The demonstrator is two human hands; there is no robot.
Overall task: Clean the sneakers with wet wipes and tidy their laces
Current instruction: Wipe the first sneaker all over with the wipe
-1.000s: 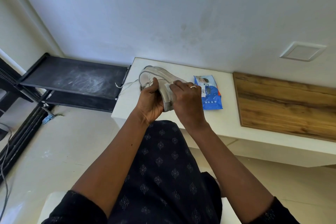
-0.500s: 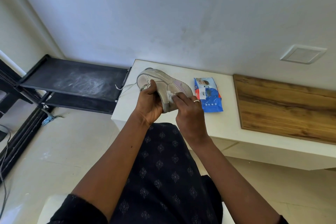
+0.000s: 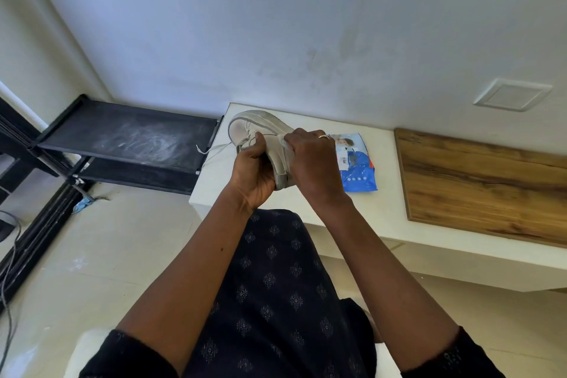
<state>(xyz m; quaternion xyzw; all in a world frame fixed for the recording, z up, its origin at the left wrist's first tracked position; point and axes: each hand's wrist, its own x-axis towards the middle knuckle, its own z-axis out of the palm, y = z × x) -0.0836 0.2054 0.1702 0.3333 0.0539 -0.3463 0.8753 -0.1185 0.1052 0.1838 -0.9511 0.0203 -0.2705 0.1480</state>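
A white sneaker (image 3: 260, 132) is held on its side above the white table's (image 3: 368, 212) left end, toe pointing away. My left hand (image 3: 253, 172) grips it from the left, thumb on the laced upper. My right hand (image 3: 310, 163) holds a white wet wipe (image 3: 283, 144) and presses it against the shoe's side. A loose lace end (image 3: 211, 150) hangs out to the left. The blue wet-wipes pack (image 3: 357, 166) lies flat on the table just right of my right hand, partly hidden by it.
A wooden board (image 3: 484, 181) covers the table's right part. A dusty black shelf rack (image 3: 132, 141) stands left of the table. Cables (image 3: 9, 255) run along the floor at far left. My lap in dark patterned cloth (image 3: 276, 285) lies below the hands.
My right hand with the wipe has slid up along the shoe's side toward the toe, after dropping toward the heel half a second ago. The left hand keeps its hold.
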